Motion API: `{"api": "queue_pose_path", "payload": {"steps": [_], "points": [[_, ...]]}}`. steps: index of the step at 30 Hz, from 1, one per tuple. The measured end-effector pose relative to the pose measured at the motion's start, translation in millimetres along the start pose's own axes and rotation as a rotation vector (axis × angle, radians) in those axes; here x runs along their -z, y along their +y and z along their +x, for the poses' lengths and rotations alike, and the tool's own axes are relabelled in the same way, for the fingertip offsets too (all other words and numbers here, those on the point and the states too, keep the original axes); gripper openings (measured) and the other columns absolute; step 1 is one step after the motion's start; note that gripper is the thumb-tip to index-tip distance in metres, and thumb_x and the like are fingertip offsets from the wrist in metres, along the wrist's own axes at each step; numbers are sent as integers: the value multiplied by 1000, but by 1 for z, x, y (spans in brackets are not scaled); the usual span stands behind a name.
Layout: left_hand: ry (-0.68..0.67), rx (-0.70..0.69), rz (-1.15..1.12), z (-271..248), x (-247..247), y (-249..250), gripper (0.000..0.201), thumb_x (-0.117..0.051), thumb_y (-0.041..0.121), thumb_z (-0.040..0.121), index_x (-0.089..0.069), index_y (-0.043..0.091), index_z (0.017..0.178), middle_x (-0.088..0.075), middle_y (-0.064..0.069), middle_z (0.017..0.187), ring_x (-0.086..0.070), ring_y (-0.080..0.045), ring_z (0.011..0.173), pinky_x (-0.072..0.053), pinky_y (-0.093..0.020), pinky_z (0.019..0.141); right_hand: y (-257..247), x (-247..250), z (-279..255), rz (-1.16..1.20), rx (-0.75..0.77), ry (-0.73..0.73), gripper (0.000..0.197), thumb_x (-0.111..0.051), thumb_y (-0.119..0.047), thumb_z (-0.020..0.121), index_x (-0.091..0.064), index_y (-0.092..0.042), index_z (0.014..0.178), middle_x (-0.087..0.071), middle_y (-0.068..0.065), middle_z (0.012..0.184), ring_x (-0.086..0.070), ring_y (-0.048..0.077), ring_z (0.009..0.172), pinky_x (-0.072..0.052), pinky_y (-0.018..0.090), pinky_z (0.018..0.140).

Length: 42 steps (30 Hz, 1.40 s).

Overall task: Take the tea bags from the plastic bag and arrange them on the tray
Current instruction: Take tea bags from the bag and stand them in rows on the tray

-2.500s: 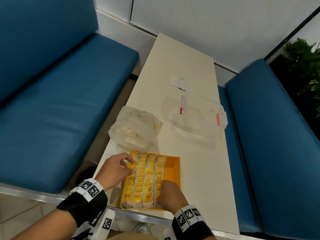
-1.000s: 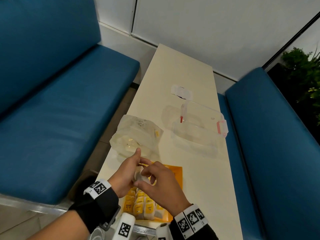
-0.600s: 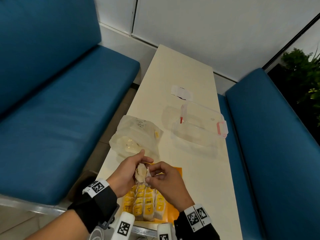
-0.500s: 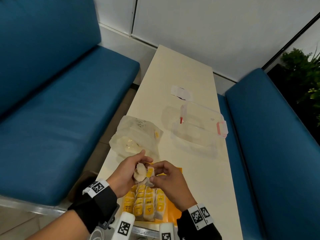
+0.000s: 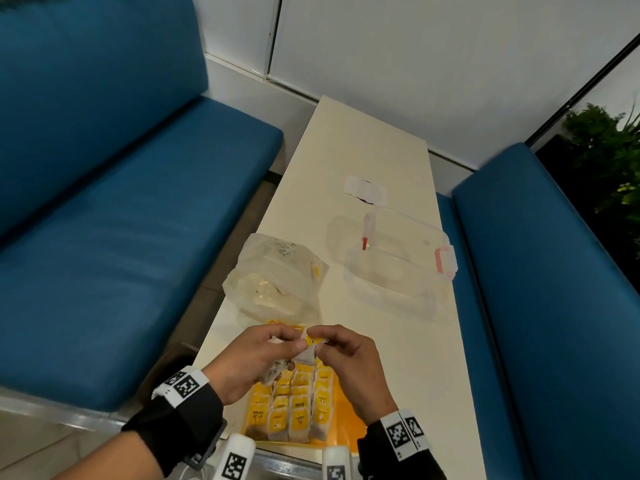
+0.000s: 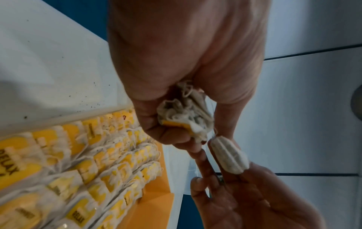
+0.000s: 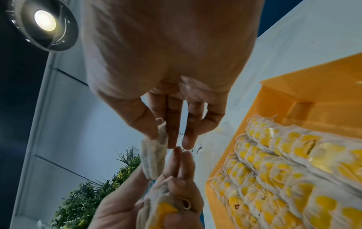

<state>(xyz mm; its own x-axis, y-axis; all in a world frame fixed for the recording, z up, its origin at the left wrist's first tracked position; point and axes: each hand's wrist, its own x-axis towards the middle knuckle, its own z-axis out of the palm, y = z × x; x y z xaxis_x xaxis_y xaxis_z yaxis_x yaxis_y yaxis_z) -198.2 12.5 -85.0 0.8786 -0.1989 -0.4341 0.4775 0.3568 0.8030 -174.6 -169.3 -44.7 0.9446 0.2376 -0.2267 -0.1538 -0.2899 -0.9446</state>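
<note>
Both hands are raised above the orange tray (image 5: 350, 432), where several yellow-tagged tea bags (image 5: 291, 408) lie in rows. My left hand (image 5: 294, 342) grips a crumpled bunch of tea bags (image 6: 186, 114) with tangled strings. My right hand (image 5: 323, 341) pinches a single tea bag (image 6: 229, 156) between thumb and fingers, close beside the bunch; the same tea bag (image 7: 154, 156) hangs from the thumb in the right wrist view. The translucent plastic bag (image 5: 277, 278) lies just beyond the tray with pale contents inside.
A clear lidded container with red latches (image 5: 398, 268) stands right of the bag, and a small white packet (image 5: 365, 190) lies farther back. The narrow cream table (image 5: 398, 375) runs between two blue benches (image 5: 121, 237). A plant (image 5: 606, 161) stands at far right.
Both hands lifted off the tray and met above it. The left hand now holds a bunch of tea bags, and the right hand has drawn one bag a little away from it.
</note>
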Motion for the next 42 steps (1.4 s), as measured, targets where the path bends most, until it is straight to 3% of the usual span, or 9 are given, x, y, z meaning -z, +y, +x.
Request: {"api": "queue_pose_path", "payload": {"steps": [5, 10, 16, 21, 23, 30, 35, 39, 42], "points": [[35, -148, 147, -4, 4, 0, 20, -83, 13, 81, -78, 10, 100, -72, -2, 86, -67, -15, 75, -54, -26, 69, -6, 0, -1, 43, 48, -9, 18, -65, -2, 91, -79, -11, 99, -77, 2, 94, -66, 2, 78, -49, 17, 71], [129, -198, 303, -5, 4, 1, 11, -83, 10, 82, -80, 17, 90, -71, 9, 77, -67, -6, 66, -48, -18, 56, -2, -1, 8, -84, 57, 57, 24, -73, -3, 86, -74, -22, 100, -74, 4, 86, -68, 11, 80, -50, 22, 69], [139, -240, 399, -7, 9, 3, 16, -85, 15, 80, -81, 25, 92, -77, 7, 92, -72, -9, 90, -55, -21, 73, -11, 8, 10, -310, 115, 80, 13, -81, -11, 78, -71, -20, 76, -72, -5, 79, -66, 5, 76, -50, 18, 67], [239, -215, 363, -6, 14, 2, 18, -82, 14, 84, -79, 26, 97, -75, 2, 94, -70, -3, 73, -49, -15, 55, -13, 16, 13, -629, 128, -11, 20, -80, -15, 74, -68, -29, 66, -61, -6, 84, -60, 5, 82, -43, 10, 69], [250, -216, 395, -5, 15, 1, 18, -82, 15, 85, -79, 28, 97, -75, 4, 93, -70, -3, 75, -49, -15, 56, -10, 18, 14, -698, 96, -47, 23, -80, -16, 74, -66, -31, 65, -59, -7, 86, -59, 4, 82, -42, 9, 69], [63, -240, 667, -4, 7, -6, 46, -92, 33, 71, -73, 44, 111, -69, 16, 109, -63, 6, 104, -49, -17, 91, -12, 25, 8, -495, 40, -87, 14, -81, -10, 72, -72, -20, 68, -67, -2, 79, -62, 8, 75, -48, 17, 68], [142, -311, 658, 2, -10, -13, 8, -85, 35, 79, -80, 30, 81, -71, 20, 89, -64, -1, 93, -43, -17, 80, -10, 22, 3, -295, -14, -77, 7, -75, -6, 82, -68, -9, 80, -71, 5, 74, -68, 15, 61, -46, 19, 57], [105, -313, 652, 1, -15, -11, 5, -83, 35, 82, -81, 31, 83, -73, 13, 85, -66, -3, 88, -49, -22, 81, -6, 21, -4, -266, -50, -108, 9, -72, -6, 85, -66, 0, 87, -69, 7, 67, -64, 9, 54, -42, 15, 52], [170, -241, 731, 1, -6, -10, 15, -84, 41, 79, -80, 34, 92, -71, 13, 85, -65, 5, 82, -48, -15, 72, 2, 32, -4, -311, -97, -86, 6, -67, -5, 89, -62, -3, 86, -71, 11, 67, -65, 12, 56, -44, 23, 52]]}}
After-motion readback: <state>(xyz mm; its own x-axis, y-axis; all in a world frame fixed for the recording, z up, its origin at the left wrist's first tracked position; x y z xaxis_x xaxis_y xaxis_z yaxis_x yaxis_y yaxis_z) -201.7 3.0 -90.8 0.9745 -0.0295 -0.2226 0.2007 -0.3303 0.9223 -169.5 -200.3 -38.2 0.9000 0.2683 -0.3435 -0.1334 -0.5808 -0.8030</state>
